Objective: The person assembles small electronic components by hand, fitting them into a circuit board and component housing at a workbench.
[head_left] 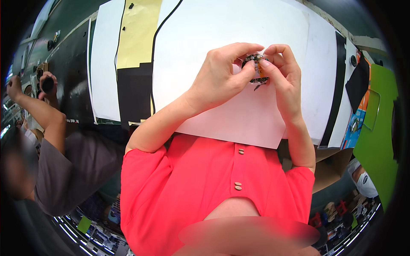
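Note:
Over the white sheet [213, 38], both my hands hold a small round circuit board [259, 79] with dark parts around its rim and an orange-yellow piece in its middle. My left hand [224, 79] has its thumb and fingers closed on the board's left side. From the right, my right hand [285, 77] grips it, the thumb pressing near the orange piece and the fingers curled behind the upper edge. A short dark wire end [257, 87] sticks out below the board. Fingers hide much of the board's face and its underside.
Left of the white sheet lie a yellow sheet [139, 36], a black panel [134, 87] and a black cable [154, 47]. A co-worker's arm [40, 111] reaches over the far left table. At right are a black strip [335, 85], a green panel [376, 136] and a cardboard box [331, 173].

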### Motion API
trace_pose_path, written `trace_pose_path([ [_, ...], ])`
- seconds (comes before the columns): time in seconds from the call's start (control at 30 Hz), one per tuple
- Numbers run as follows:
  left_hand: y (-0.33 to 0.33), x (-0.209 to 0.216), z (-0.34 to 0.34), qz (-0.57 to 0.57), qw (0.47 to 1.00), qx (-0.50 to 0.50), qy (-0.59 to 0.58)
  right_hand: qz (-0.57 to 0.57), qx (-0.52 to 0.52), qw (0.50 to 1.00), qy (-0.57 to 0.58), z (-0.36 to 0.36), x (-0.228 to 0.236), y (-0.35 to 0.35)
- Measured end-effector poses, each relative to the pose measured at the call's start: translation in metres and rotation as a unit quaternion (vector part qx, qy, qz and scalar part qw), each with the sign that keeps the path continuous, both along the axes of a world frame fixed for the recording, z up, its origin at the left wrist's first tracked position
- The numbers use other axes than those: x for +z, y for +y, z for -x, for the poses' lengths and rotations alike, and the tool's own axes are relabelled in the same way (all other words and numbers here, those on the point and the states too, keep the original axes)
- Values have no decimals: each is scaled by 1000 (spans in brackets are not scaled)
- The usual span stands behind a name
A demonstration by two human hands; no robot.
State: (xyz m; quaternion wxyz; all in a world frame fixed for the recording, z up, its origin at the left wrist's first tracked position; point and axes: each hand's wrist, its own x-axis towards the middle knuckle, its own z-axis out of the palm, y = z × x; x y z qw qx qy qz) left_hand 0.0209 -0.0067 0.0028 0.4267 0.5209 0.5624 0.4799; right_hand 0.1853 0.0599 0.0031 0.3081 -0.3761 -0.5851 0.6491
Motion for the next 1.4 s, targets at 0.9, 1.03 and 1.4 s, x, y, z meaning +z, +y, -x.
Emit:
trace_pose_path([
  [0.9, 2, 0, -5, 16, 972, 47, -230, -176, -13, 984, -26, 5, -5, -7],
  [1.03, -2, -1, -1, 6, 982, 48, -184, -166, -11, 985, -32, 4, -11, -5],
  [1.4, -1, 0, -1, 39, 976, 8, -214, -75, -5, 996, 42, 1, -11, -6],
])
